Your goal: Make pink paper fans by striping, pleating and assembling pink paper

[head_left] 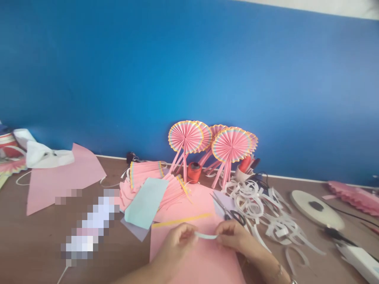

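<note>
My left hand and my right hand pinch the two ends of a short, pale bluish-white paper strip. It is stretched between my fingertips with a slight sag. Below both hands lies a pink paper sheet, with a yellow strip along its far edge. Just beyond my right hand, a pair of scissors with black handles rests on the papers. A light blue sheet lies at an angle over pleated pink paper, farther off to the left.
Several round pink paper fans stand against the blue wall. A red thread spool sits below them. Curled white strips are heaped to the right, near an oval cream-coloured object. A larger pink sheet lies left.
</note>
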The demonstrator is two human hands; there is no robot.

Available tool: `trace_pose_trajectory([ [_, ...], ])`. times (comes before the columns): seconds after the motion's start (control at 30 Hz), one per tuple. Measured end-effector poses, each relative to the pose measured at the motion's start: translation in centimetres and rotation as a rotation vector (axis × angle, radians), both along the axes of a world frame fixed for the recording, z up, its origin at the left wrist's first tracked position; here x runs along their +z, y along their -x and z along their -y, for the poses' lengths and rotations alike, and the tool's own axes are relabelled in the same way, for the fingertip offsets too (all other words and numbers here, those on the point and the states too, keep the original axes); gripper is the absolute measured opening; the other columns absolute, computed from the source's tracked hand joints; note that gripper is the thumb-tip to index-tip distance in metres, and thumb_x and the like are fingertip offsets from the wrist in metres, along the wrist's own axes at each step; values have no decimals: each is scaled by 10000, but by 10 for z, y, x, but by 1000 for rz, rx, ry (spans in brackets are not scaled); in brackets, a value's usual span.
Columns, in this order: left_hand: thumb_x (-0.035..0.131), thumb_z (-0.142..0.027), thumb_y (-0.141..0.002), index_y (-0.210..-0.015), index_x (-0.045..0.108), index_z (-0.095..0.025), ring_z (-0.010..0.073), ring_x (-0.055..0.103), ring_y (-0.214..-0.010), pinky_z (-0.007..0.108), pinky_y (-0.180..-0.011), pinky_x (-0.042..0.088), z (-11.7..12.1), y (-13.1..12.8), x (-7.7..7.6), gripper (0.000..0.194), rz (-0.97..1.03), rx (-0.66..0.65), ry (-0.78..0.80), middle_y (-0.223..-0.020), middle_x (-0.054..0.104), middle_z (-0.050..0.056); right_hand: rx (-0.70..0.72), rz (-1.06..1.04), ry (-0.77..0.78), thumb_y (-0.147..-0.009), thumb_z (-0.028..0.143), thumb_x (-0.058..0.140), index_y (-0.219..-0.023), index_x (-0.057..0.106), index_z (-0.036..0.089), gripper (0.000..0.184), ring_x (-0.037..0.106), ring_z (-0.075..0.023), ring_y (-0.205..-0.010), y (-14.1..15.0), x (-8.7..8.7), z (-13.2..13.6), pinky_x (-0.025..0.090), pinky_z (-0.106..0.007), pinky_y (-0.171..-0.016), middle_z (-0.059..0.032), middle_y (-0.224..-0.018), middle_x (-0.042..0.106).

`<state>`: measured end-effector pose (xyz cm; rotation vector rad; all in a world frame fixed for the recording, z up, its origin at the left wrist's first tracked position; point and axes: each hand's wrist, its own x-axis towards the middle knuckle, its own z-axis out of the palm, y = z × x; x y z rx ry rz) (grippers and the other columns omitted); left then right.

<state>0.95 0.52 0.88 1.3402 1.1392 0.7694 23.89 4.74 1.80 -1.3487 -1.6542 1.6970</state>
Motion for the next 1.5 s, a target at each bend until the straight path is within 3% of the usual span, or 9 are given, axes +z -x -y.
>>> trace_pose_trajectory([
  [0.1,474,-379,-885,-1251,472,-195,258,473,-1228,376,-989,414,11,8,-27,410,-267,-241,-555,-1334,523,127,-149,-70,7,-678,517,691,-634,629,134,391,284,-38,-411,-7,-1,-4,154,-198,-412,55,-469,423],
  [0.2,474,-247,-907,-1226,488,-199,264,491,-1217,396,-1016,396,24,7,-47,322,-608,-430,-1112,-1304,556,118,-262,-118,10,-656,528,711,-672,633,141,395,300,-46,-445,-8,8,-3,170,-196,-420,53,-520,411],
  [0.33,403,-161,-927,-1139,534,-163,249,564,-1126,371,-982,420,33,-13,-52,249,-798,-416,-1382,-1225,614,112,-248,-178,-38,-704,500,685,-704,651,146,356,280,-53,-478,1,21,2,175,-200,-428,55,-552,368],
  [0.6,436,-376,-917,-1078,590,-195,216,568,-1068,313,-943,417,37,-30,-12,288,-512,-575,-1099,-1170,629,97,-20,-125,-206,-728,392,661,-814,685,152,256,453,-79,-550,25,19,11,372,-216,-506,3,-710,533],
  [0.67,473,-348,-867,-944,614,-213,179,609,-871,258,-826,461,33,-11,5,210,-353,-416,-830,-952,666,45,-29,-96,-162,-705,389,670,-789,664,147,256,459,-83,-516,29,18,13,372,-213,-482,17,-624,526],
  [0.8,468,-341,-833,-847,561,-209,178,562,-762,279,-706,463,16,34,28,162,-328,280,-385,-787,588,20,-43,-64,-141,-713,376,649,-757,645,142,238,451,-82,-498,35,20,17,352,-203,-462,24,-578,514],
  [0.87,484,-385,-817,-953,560,-209,184,558,-786,292,-700,465,8,48,32,235,-291,368,-306,-847,583,26,-37,-69,-133,-732,365,631,-764,649,143,225,444,-77,-498,37,21,19,348,-204,-467,22,-599,518],
  [1.1,443,-365,-869,-751,558,-224,198,526,-842,331,-760,436,8,50,29,217,-340,107,-364,-850,574,32,-14,-25,-117,-778,327,583,-783,665,156,189,471,-92,-550,42,22,22,373,-216,-519,8,-649,540],
  [1.5,486,-228,-833,-714,572,-226,225,546,-869,358,-735,393,6,61,14,147,-729,156,-584,-854,594,27,-12,235,-352,-833,220,473,-835,683,193,212,511,-132,-663,45,14,21,400,-254,-605,-27,-782,592],
])
